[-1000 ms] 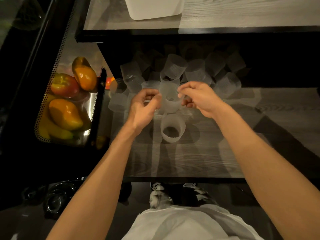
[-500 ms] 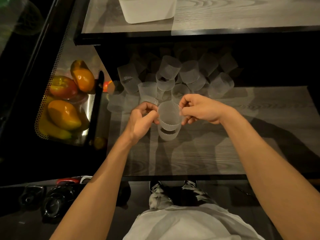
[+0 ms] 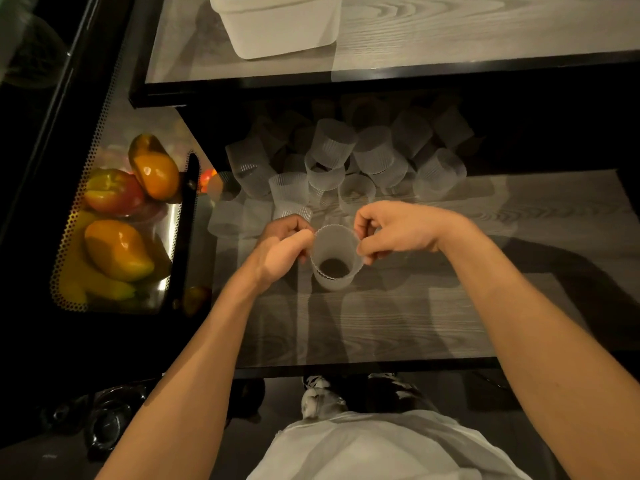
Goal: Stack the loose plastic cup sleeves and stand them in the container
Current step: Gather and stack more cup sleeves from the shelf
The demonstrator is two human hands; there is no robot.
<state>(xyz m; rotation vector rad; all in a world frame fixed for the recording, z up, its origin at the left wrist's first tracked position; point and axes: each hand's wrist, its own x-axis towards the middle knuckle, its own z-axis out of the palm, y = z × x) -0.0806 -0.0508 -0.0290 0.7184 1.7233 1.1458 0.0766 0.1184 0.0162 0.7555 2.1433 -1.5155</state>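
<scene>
Sleeve, pinched by left hand and right hand, has sunk into lower sleeve.

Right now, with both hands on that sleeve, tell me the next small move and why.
Probably press the held sleeve down until it seats in the lower sleeve standing on the table. The left hand and right hand pinch its rim on opposite sides, and the lower one shows below its scalloped bottom edge. Many loose sleeves wait behind.
</scene>
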